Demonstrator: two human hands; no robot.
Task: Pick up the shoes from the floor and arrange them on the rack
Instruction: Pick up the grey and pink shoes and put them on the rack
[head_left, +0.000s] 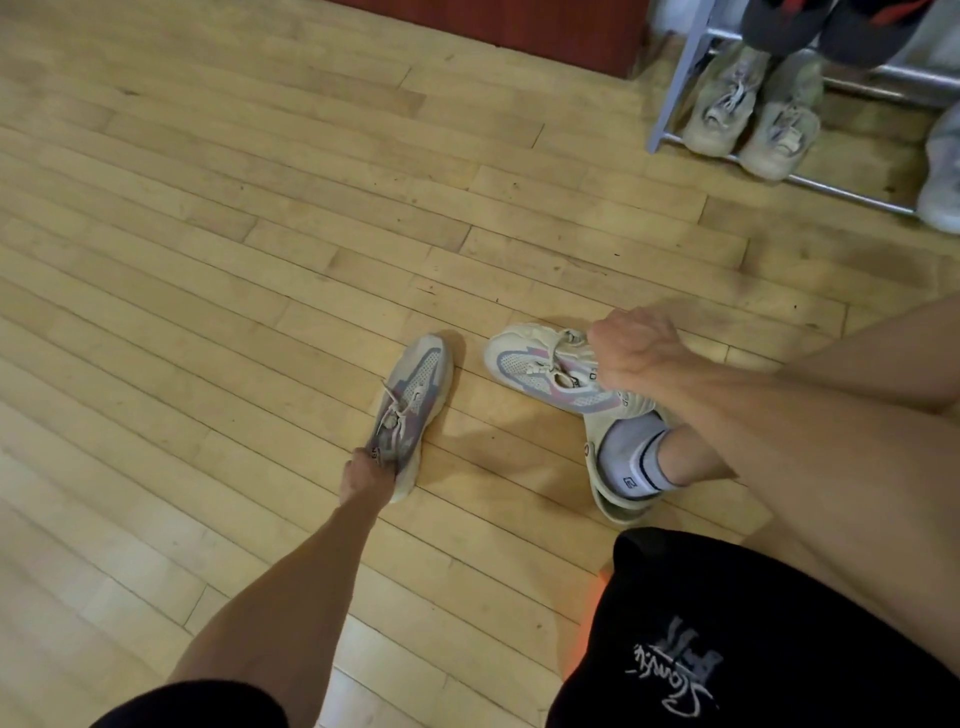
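L hand (363, 475): arm extended down, fingers grip heel collar of grey-pink sneaker (410, 400) on floor (208, 260) | R hand (631, 353): curled round collar of 2nd sneaker (540, 364), near floor | rack (675, 88) upper R: beige pair (753, 114) on low tier, dark shoes (810, 26) above

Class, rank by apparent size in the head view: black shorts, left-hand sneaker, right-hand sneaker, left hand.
1. black shorts
2. left-hand sneaker and right-hand sneaker: alike, right one partly hidden, unranked
3. left hand
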